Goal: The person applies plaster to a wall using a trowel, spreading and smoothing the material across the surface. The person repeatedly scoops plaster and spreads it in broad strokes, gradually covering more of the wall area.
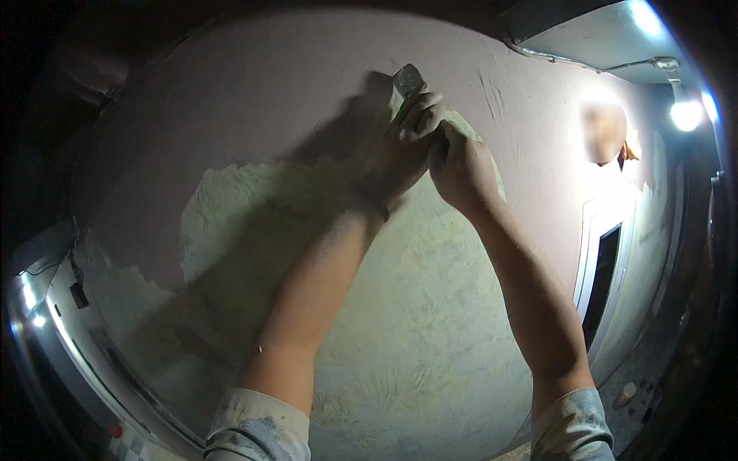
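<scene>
High on the wall in front of me, both arms are raised and my two hands meet around a scraper. Its flat grey end (408,79) sticks up above the fingers, and the rest is mostly hidden by them. My left hand (411,131) is closed round it, with a dark band at the wrist. Pressed close beside it, my right hand (461,157) is also closed on the tool. The wall (415,307) shows pale green, patchy plaster low down and pinkish paint (254,100) above, with a ragged border. Green also shows right around my hands.
A lit bulb (686,115) hangs at the upper right below a cable (561,58). Under it are a blurred round shape (603,132) and a white-framed opening (588,246). A dark box (79,295) hangs on a cord at the left. My arms cast a broad shadow leftward.
</scene>
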`<control>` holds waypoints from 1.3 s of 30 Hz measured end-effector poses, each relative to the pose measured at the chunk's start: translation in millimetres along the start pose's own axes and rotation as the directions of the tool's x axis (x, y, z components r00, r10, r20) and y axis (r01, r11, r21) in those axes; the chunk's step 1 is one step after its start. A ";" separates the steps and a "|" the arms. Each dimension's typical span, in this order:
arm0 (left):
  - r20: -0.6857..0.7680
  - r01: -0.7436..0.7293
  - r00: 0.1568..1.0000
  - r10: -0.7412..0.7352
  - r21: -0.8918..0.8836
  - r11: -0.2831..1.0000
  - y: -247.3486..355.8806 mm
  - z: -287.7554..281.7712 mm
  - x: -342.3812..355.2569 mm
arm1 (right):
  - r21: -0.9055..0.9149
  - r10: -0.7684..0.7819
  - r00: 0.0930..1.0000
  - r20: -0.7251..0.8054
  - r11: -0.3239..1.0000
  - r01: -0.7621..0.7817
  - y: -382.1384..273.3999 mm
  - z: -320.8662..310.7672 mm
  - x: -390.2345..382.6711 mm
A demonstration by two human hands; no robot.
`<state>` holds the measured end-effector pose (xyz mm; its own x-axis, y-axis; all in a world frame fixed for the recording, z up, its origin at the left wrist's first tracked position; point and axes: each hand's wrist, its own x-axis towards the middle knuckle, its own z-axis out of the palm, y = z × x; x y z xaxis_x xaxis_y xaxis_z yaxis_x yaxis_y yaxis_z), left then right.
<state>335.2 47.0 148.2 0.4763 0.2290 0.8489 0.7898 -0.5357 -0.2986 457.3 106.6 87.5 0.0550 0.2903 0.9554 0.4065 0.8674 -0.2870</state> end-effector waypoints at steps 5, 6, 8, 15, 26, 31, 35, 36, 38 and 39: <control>0.059 -0.135 0.991 0.122 0.395 0.909 1.2 0.7 1.4 | 0.023 0.047 0.999 0.006 0.999 -0.047 3.7 -1.0 2.3; 0.012 -0.096 0.995 0.096 0.255 0.962 -3.4 4.0 9.9 | 0.042 0.043 0.999 -0.022 0.998 -0.042 4.9 -2.6 8.4; -0.148 -0.243 0.933 0.329 0.414 0.877 -13.2 13.5 27.0 | 0.079 0.067 0.993 -0.092 0.995 -0.060 6.7 -5.6 19.1; -0.362 -0.258 0.904 0.227 -0.040 0.965 -13.8 29.4 21.4 | -0.028 0.062 0.998 0.023 0.998 -0.061 5.9 -11.0 21.0; -0.107 -0.278 0.935 0.338 0.373 0.885 -17.4 0.4 -6.1 | 0.011 0.041 0.996 0.079 0.999 -0.042 -6.8 -3.1 5.6; 0.014 -0.373 0.909 0.417 0.473 0.798 -17.6 2.5 19.0 | 0.011 0.007 0.997 -0.078 1.000 -0.007 0.3 -2.8 12.1; 0.341 -0.194 0.939 -0.041 0.625 0.756 -2.6 -5.7 32.8 | 0.073 0.058 0.998 -0.023 0.996 -0.056 5.4 -3.6 25.2; 0.385 -0.124 0.910 -0.151 0.603 0.788 2.5 -8.8 29.4 | 0.064 0.012 1.000 -0.007 0.998 -0.011 5.8 -3.1 23.7; 0.318 -0.158 0.947 -0.043 0.579 0.800 1.7 -8.2 13.3 | 0.067 0.025 1.000 0.011 0.997 -0.025 6.0 -0.6 14.9; 0.191 -0.253 0.966 0.172 0.589 0.767 -2.0 -7.1 0.3 | 0.064 0.038 0.999 0.037 0.997 -0.040 5.7 0.6 8.4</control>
<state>331.0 42.4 152.2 0.6702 0.2840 0.6857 0.7131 0.0100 -0.7010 459.5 114.2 93.9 0.0361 0.3376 0.9406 0.3448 0.8792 -0.3288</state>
